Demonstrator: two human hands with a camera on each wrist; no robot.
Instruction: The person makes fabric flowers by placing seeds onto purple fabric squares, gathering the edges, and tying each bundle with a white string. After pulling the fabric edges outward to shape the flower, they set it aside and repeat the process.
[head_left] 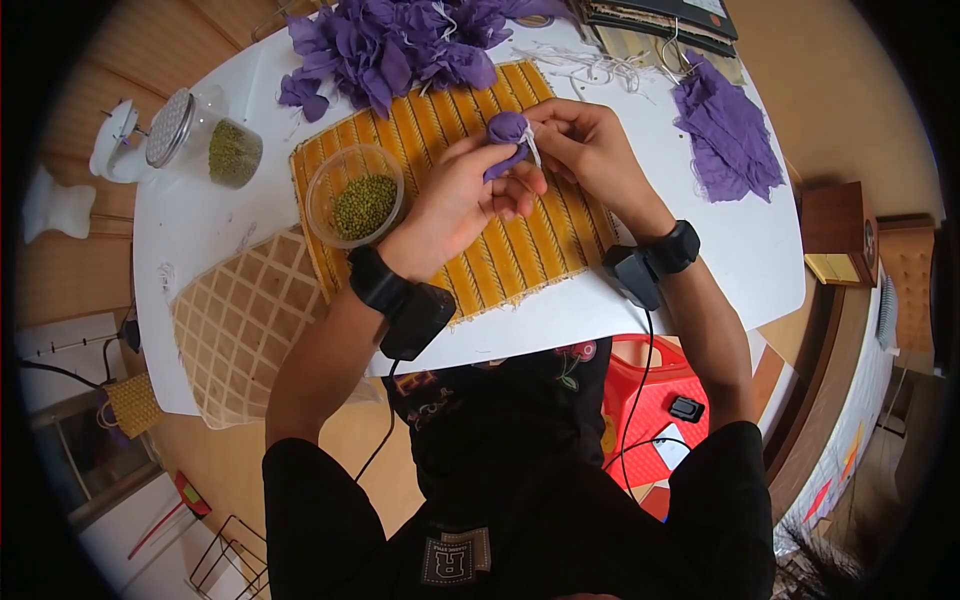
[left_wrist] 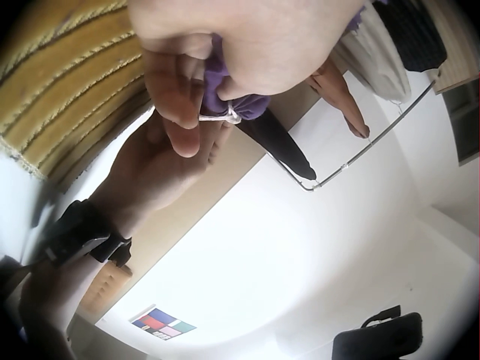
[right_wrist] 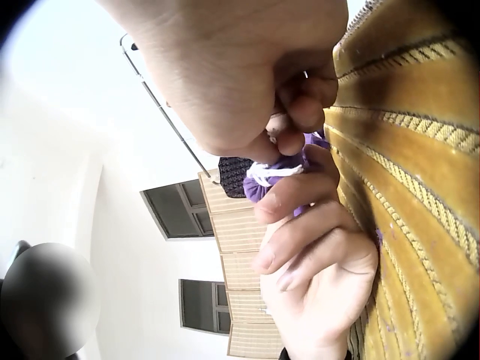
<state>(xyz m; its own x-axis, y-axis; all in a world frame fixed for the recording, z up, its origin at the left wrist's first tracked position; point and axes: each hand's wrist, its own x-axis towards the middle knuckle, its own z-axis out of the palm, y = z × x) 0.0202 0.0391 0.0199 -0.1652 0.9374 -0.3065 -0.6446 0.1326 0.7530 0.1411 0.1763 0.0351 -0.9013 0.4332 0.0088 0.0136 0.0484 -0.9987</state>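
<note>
My left hand (head_left: 458, 200) grips a small purple cloth bundle (head_left: 507, 127) between thumb and fingers, above the striped mat. White string (head_left: 534, 152) is wound round the bundle's neck; the right wrist view shows several turns of the string (right_wrist: 274, 172). Close against it, my right hand (head_left: 592, 150) pinches the string with thumb and forefinger. In the left wrist view a small white knot (left_wrist: 234, 117) shows at the neck of the purple cloth (left_wrist: 253, 106). Part of the bundle is hidden behind the fingers.
A yellow striped mat (head_left: 470, 270) lies on the white table (head_left: 730, 250). On it stands a tub of green beans (head_left: 365, 207). Nearby are a jar (head_left: 232, 155), a purple cloth pile (head_left: 400, 45), loose white strings (head_left: 600, 70), flat purple cloths (head_left: 728, 130) and a beige checked cloth (head_left: 250, 320).
</note>
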